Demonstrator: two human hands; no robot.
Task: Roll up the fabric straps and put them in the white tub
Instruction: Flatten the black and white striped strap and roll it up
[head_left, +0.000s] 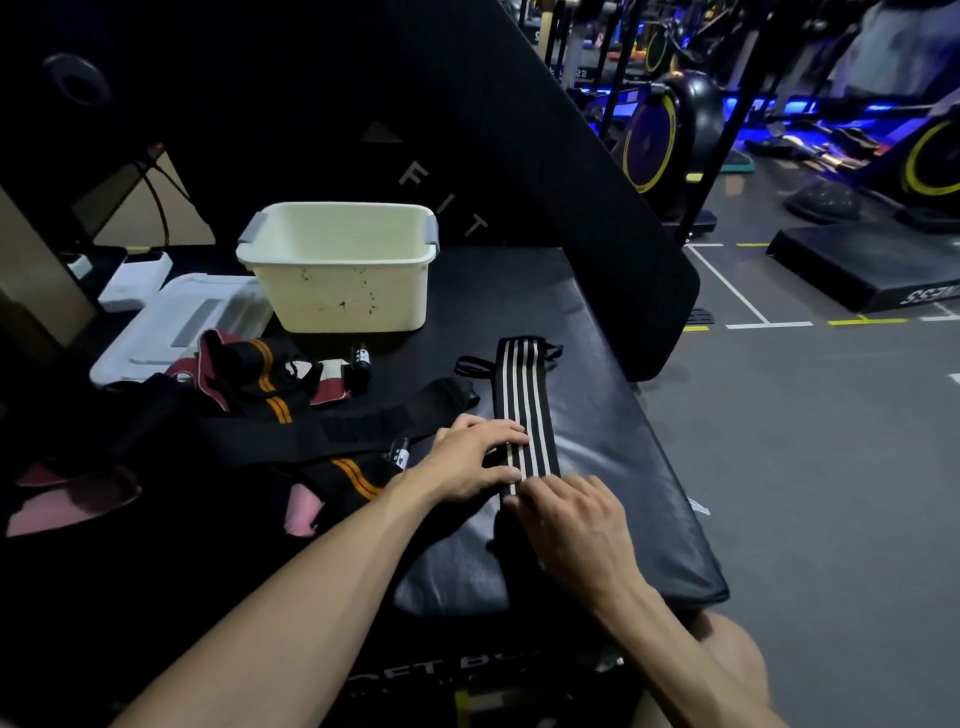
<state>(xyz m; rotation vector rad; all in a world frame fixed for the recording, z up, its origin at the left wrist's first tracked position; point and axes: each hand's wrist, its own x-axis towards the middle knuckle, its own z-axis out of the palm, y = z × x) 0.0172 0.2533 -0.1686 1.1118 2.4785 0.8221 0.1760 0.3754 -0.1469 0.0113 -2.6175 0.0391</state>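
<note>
1. Head view, the only one: a black strap with white stripes (524, 405) lies flat along the black padded bench (613, 441), its loop end pointing away toward the white tub (340, 267).
2. Left hand (467, 460) lies on the strap's near part with fingers straight, pressing it flat, not curled round anything. Right hand (569, 522) sits at the near end, fingers laid over the edge; looks like flat fingertips too, though I can't see under them.
3. My read: this is the very start of rolling this strap, no roll formed yet.
4. Next it needs the near end tucked over tight and rolled away from the body, keeping the edges lined up.
5. A pile of other straps (270, 410), black with orange stripes and some maroon, waits left of it. Can't see into the tub from here.
</note>
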